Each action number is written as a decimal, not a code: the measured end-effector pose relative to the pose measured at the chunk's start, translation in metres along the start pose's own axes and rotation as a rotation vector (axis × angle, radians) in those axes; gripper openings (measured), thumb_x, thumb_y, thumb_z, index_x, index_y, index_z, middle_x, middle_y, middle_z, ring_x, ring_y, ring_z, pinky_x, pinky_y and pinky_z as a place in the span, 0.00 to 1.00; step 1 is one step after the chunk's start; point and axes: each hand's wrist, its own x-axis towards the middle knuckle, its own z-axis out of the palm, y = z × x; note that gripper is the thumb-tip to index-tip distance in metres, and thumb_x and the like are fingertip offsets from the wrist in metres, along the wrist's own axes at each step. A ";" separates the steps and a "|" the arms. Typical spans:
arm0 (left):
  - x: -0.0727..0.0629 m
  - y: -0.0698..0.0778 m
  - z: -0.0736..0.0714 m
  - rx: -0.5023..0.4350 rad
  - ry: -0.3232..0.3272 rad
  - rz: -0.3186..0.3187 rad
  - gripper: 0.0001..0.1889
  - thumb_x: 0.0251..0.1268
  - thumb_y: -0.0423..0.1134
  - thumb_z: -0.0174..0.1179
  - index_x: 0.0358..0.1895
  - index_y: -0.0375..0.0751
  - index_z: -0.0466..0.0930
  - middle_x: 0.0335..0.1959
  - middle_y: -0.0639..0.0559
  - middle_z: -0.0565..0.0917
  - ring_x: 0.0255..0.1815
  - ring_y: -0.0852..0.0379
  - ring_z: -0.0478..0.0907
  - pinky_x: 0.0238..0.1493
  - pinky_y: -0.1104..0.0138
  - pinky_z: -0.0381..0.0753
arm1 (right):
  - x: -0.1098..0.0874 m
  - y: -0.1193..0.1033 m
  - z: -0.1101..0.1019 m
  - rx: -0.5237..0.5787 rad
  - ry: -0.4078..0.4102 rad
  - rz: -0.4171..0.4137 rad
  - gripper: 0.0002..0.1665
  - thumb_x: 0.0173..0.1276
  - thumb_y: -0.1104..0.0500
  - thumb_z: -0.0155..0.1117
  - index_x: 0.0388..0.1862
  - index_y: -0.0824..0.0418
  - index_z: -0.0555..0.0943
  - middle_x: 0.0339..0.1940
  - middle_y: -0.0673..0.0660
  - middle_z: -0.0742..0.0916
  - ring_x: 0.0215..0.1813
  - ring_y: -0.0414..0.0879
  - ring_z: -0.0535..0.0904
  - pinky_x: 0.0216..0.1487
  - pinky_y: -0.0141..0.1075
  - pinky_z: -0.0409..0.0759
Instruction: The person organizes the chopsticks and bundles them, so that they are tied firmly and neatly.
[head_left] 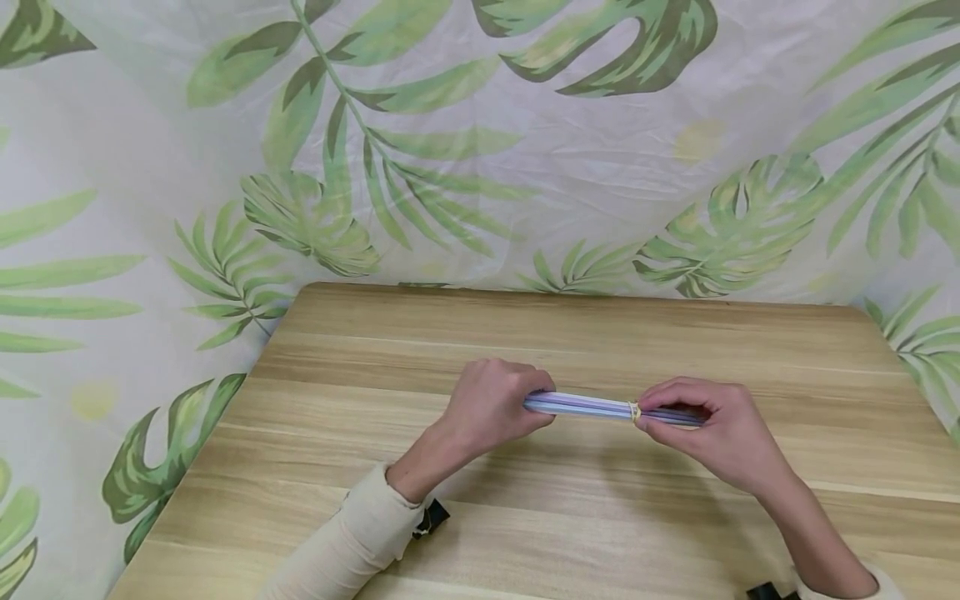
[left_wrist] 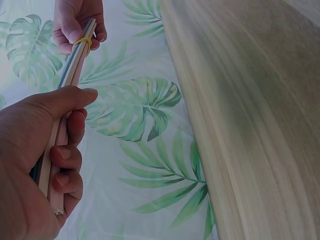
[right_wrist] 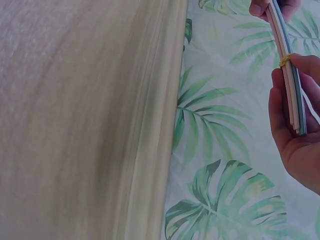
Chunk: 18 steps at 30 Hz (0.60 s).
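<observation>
A slim bundle of long pastel strips point(head_left: 577, 405), in blue, lilac, white and pink, is held above the table between both hands. My left hand point(head_left: 491, 404) grips one end, its fingers curled round the strips; in the left wrist view the thumb lies across them. A yellow rubber band point(head_left: 634, 412) circles the bundle toward its other end. There my right hand point(head_left: 716, 425) pinches the band and strips between thumb and fingers. The right wrist view shows the strips' free ends point(right_wrist: 300, 127) by the right palm. Whether the strips are paper or plastic, I cannot tell.
The wood-grain table point(head_left: 375, 358) spreads below both hands. Behind and beside it hangs a pale cloth with green leaves point(head_left: 435, 167). A black wrist camera mount point(head_left: 431, 518) sits by the left cuff, another point(head_left: 767, 592) by the right.
</observation>
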 end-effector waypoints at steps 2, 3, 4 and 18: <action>0.000 0.001 0.000 0.001 0.011 -0.001 0.06 0.52 0.37 0.77 0.31 0.51 0.90 0.23 0.64 0.87 0.18 0.70 0.67 0.20 0.77 0.62 | 0.000 0.000 0.000 -0.008 0.009 -0.012 0.14 0.60 0.69 0.82 0.39 0.51 0.93 0.41 0.50 0.94 0.42 0.35 0.90 0.40 0.28 0.87; 0.000 0.002 0.000 0.000 0.015 -0.002 0.06 0.52 0.36 0.77 0.31 0.51 0.90 0.23 0.64 0.87 0.18 0.70 0.67 0.20 0.77 0.62 | 0.000 -0.001 0.001 -0.008 0.013 -0.019 0.15 0.59 0.69 0.83 0.39 0.51 0.94 0.41 0.51 0.94 0.42 0.34 0.90 0.40 0.28 0.87; 0.000 0.002 0.000 0.001 0.017 -0.003 0.06 0.52 0.36 0.77 0.31 0.51 0.90 0.23 0.64 0.87 0.18 0.70 0.68 0.20 0.76 0.62 | 0.000 -0.001 0.002 -0.006 0.017 -0.030 0.15 0.59 0.69 0.83 0.39 0.51 0.94 0.41 0.52 0.94 0.41 0.34 0.90 0.39 0.28 0.87; 0.000 0.009 0.004 -0.010 -0.015 0.000 0.05 0.54 0.37 0.77 0.31 0.50 0.90 0.23 0.63 0.87 0.18 0.70 0.68 0.20 0.79 0.61 | 0.001 -0.010 0.004 -0.077 -0.031 -0.043 0.15 0.59 0.62 0.85 0.43 0.49 0.93 0.39 0.46 0.94 0.39 0.34 0.90 0.39 0.29 0.88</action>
